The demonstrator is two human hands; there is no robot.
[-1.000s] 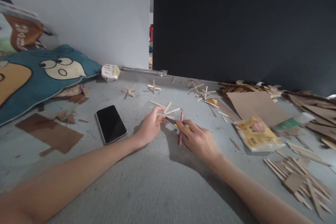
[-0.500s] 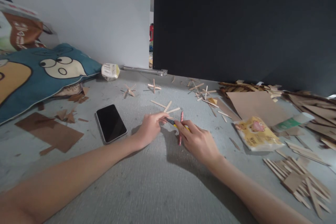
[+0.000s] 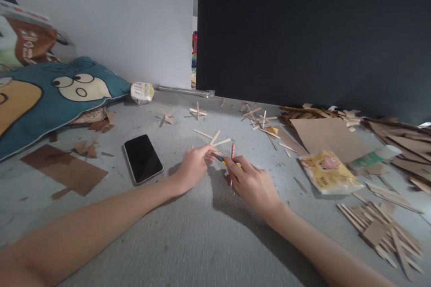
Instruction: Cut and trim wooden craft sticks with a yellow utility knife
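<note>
My left hand (image 3: 193, 167) rests on the grey surface with its fingers pinched on a small wooden stick piece. My right hand (image 3: 252, 182) is closed round a small yellow and black cutter (image 3: 220, 158), whose tip points at the left fingertips. A pink pencil (image 3: 231, 157) lies on the surface, partly under my right hand. A few loose wooden sticks (image 3: 215, 138) lie just beyond both hands.
A black phone (image 3: 143, 158) lies to the left. A yellow tissue pack (image 3: 330, 172) and a glue tube (image 3: 375, 157) sit to the right among cardboard pieces (image 3: 328, 133) and stick piles (image 3: 382, 231). A blue cartoon pillow (image 3: 50, 94) lies far left, brown cardboard (image 3: 63, 170) before it.
Both hands have stayed at nearly the same spot. My right hand has shifted slightly left and nearer, the cutter tip staying at the left fingertips.
</note>
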